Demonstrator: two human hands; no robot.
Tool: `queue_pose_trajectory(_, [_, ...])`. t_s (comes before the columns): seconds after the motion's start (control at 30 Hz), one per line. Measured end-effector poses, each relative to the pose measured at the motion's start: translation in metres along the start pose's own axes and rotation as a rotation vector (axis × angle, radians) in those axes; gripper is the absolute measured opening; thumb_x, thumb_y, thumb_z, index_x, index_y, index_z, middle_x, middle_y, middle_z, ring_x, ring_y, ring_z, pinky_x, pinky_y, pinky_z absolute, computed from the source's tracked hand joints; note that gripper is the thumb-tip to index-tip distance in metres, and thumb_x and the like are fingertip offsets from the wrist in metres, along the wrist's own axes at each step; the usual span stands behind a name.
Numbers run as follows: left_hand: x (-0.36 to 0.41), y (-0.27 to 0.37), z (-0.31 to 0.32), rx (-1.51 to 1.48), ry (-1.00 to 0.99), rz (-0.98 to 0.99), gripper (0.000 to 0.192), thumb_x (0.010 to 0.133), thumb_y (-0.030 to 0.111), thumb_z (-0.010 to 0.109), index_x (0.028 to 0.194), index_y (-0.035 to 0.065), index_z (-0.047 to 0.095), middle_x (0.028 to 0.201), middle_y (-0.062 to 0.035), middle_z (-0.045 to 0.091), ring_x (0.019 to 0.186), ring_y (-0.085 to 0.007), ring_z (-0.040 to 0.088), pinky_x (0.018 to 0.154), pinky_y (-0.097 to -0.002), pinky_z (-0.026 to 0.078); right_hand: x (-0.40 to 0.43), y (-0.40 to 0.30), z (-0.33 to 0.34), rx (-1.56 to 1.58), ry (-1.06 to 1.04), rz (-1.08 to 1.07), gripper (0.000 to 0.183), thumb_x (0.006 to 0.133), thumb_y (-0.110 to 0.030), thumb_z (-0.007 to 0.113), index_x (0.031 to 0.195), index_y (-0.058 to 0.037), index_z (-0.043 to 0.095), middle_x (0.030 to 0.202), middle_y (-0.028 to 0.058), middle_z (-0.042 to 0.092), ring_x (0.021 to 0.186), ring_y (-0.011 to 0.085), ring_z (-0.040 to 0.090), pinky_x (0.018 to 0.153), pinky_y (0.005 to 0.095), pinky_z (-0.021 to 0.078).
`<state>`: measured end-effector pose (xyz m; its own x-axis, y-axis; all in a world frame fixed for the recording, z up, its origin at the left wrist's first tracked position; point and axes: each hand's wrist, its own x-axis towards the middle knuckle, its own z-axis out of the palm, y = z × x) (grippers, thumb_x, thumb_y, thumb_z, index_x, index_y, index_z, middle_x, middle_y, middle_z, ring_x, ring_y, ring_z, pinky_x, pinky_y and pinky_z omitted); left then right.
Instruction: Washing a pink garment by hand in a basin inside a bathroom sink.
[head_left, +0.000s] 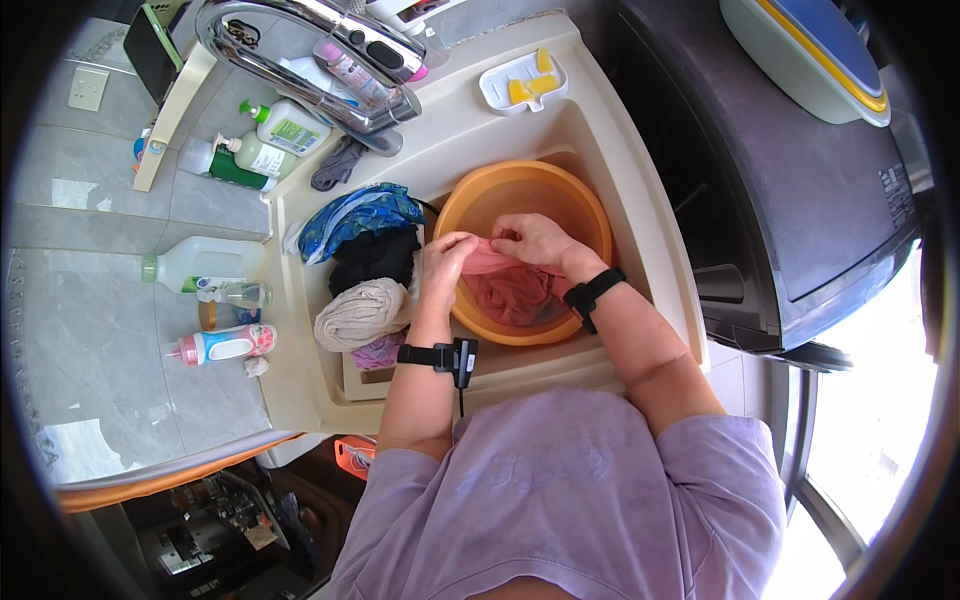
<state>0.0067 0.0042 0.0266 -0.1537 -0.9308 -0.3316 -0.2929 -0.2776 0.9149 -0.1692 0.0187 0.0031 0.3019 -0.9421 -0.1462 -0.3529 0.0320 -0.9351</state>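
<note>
An orange plastic basin stands in a cream utility sink and holds water and a wet coral-pink cloth garment. Over the basin's left part, my left hand grips one edge of the garment. Just to its right, my right hand pinches the same raised edge with thumb and fingers. The rest of the cloth hangs down into the basin. Left of it lie a blue patterned cloth, a black cloth, a rolled beige towel and a purple cloth.
A chrome faucet arches over the sink's back left corner. A white soap dish with yellow pieces sits on the rim. Pump bottles and a clear jug line the left side. A dark appliance stands right.
</note>
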Motion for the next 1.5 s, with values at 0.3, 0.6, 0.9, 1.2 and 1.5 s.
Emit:
queue_pose_trajectory(0.3, [-0.004,0.011,0.006,-0.191,0.015,0.081,0.010,0.076,0.013,0.056,0.075,0.0030,0.056,0.073,-0.0002,0.054,0.069,-0.0074,0.048,0.065,-0.0206,0.037,-0.003,-0.010,0.001,-0.052,0.011,-0.012,0.024,0.076,-0.026,0.054,0.088,-0.0060,0.057,0.082,0.0142,0.058,0.079,0.0269,0.055,0.071,0.0335,0.0420])
queue_pose_trajectory(0.6, [0.002,0.012,0.002,-0.556,-0.034,0.122,0.006,0.077,0.010,0.056,0.079,0.0043,0.056,0.074,0.0016,0.053,0.068,-0.0061,0.048,0.064,-0.0191,0.037,0.006,0.018,0.010,-0.205,0.164,-0.251,0.024,0.075,-0.024,0.054,0.090,-0.0063,0.058,0.080,0.0156,0.058,0.077,0.0297,0.054,0.072,0.0330,0.0420])
queue_pose_trajectory(0.9, [0.003,0.014,0.010,-0.876,0.081,-0.044,0.008,0.081,0.015,0.052,0.081,0.0070,0.053,0.078,-0.0029,0.056,0.075,-0.0148,0.054,0.070,-0.0266,0.043,0.001,-0.005,-0.012,0.447,0.123,0.200,0.024,0.079,-0.026,0.054,0.082,-0.0031,0.058,0.067,0.0083,0.055,0.059,0.0159,0.049,0.057,0.0259,0.0423])
queue_pose_trajectory(1.2, [-0.005,0.007,0.038,-0.929,-0.183,-0.309,0.046,0.085,0.048,0.032,0.091,0.0052,0.049,0.089,-0.0082,0.056,0.084,-0.0189,0.055,0.070,-0.0307,0.046,-0.006,-0.047,0.030,-0.420,0.436,-0.269,0.034,0.081,-0.034,0.045,0.062,-0.0070,0.055,0.062,0.0135,0.057,0.058,0.0302,0.056,0.056,0.0388,0.0457])
queue_pose_trajectory(1.5, [0.013,-0.027,0.023,-1.078,-0.487,-0.214,0.036,0.087,0.038,0.034,0.077,0.0081,0.051,0.080,-0.0049,0.055,0.079,-0.0172,0.054,0.069,-0.0339,0.046,-0.002,-0.047,0.047,-0.596,0.455,-0.247,0.033,0.081,-0.032,0.042,0.061,-0.0103,0.056,0.060,0.0123,0.058,0.055,0.0278,0.057,0.051,0.0369,0.0453])
